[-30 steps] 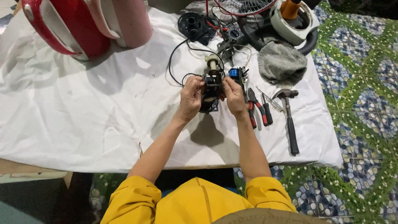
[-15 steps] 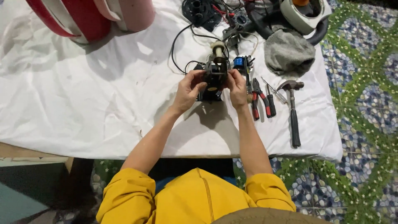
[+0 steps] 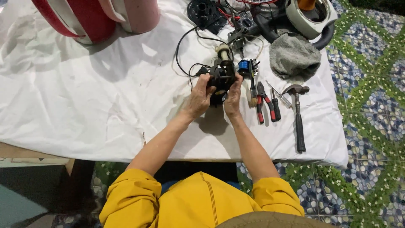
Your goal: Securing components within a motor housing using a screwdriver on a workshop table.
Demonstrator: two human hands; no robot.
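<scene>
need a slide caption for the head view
Both hands, left and right, hold a black motor assembly above a white cloth, beside pliers and hammer.

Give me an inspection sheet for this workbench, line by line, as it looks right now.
Surface: table under a creased white cloth.
Job's things: black motor assembly, held above the cloth.
Clutter: hammer, red-handled pliers, grey cloth, red and pink housing.
Grippers: left hand and right hand both grip the assembly.
Cables: black wire loops from the assembly.
Surroundings: patterned tile floor.
</scene>
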